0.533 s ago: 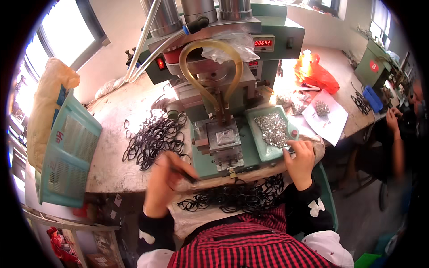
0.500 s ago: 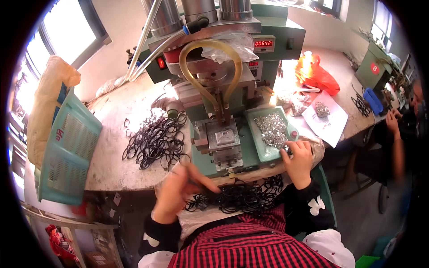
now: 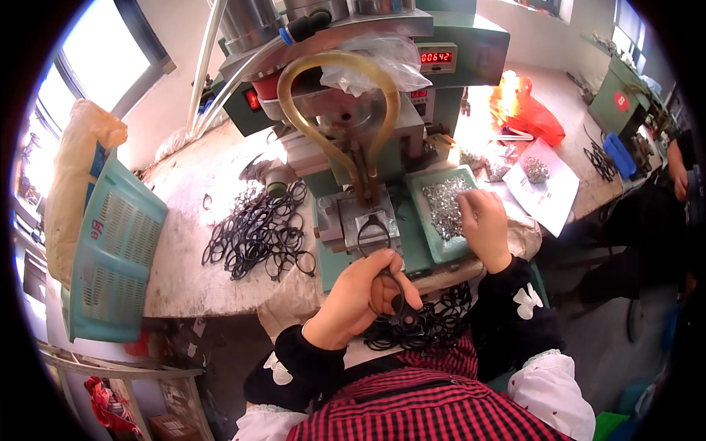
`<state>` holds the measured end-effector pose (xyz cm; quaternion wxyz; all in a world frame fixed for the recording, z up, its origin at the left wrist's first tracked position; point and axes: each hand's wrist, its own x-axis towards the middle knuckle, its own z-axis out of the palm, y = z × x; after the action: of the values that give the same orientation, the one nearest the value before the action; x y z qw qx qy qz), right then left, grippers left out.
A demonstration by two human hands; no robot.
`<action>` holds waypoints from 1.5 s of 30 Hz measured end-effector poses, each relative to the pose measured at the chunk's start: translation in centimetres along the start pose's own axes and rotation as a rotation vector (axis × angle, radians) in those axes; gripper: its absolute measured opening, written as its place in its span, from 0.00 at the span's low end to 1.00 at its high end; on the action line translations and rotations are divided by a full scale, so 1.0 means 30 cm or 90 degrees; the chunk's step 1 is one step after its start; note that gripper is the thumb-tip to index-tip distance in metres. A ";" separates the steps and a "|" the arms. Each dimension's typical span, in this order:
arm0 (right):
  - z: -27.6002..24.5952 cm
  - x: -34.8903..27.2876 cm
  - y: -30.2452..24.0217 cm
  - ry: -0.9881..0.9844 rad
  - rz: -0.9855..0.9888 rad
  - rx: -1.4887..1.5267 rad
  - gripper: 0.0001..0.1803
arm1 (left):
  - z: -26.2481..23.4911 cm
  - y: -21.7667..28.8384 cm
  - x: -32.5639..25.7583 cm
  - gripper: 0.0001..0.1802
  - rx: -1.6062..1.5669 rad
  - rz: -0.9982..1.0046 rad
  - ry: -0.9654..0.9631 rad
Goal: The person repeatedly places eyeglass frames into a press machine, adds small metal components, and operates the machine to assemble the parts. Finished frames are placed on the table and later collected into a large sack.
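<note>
My left hand (image 3: 357,298) is closed around black ring-shaped parts in front of the press. One black ring (image 3: 373,220) reaches from its fingertips up over the metal block (image 3: 350,229) under the press head. Another dark part (image 3: 406,314) shows between the lower fingers. My right hand (image 3: 487,229) is over the right side of a pale green tray (image 3: 450,253), thumb and fingers drawn together at the small shiny metal pieces (image 3: 440,203). Whether a piece is between those fingertips is hidden. More black rings (image 3: 448,305) lie on my lap below the left hand.
A green press (image 3: 471,45) with a yellowish hose (image 3: 287,95) stands ahead. Left of it lies a heap of black rings (image 3: 254,235), then a turquoise basket (image 3: 118,257). A red bag (image 3: 533,114) and white paper (image 3: 551,195) are at right. Another person's hand (image 3: 678,176) is at far right.
My left hand has moved right and up to the press, bringing a black ring over the block. My right hand has shifted from the tray's near corner up to the metal pieces.
</note>
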<state>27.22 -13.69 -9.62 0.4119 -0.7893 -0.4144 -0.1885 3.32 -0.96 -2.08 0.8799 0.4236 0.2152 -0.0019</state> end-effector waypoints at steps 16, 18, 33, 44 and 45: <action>0.151 0.031 0.000 -0.067 -0.113 -0.088 0.09 | -0.129 -0.076 -0.077 0.20 0.067 0.028 -0.133; 0.109 0.003 -0.007 -0.052 -0.011 0.029 0.08 | -0.160 -0.106 -0.217 0.11 0.282 0.242 0.094; 0.102 -0.073 -0.101 -0.009 0.157 0.237 0.06 | -0.679 0.069 0.040 0.09 1.203 0.327 0.372; -0.142 -0.167 -0.162 -0.009 0.196 0.254 0.08 | -0.747 0.065 -0.238 0.12 0.390 0.498 0.677; -0.129 -0.116 -0.213 -0.040 0.126 0.281 0.09 | -0.801 0.051 -0.196 0.12 0.417 0.476 0.664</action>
<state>20.17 -16.52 -6.40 0.5782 -0.7223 -0.3785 -0.0275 -10.79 16.89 -11.87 0.4321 0.6568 0.4364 0.4375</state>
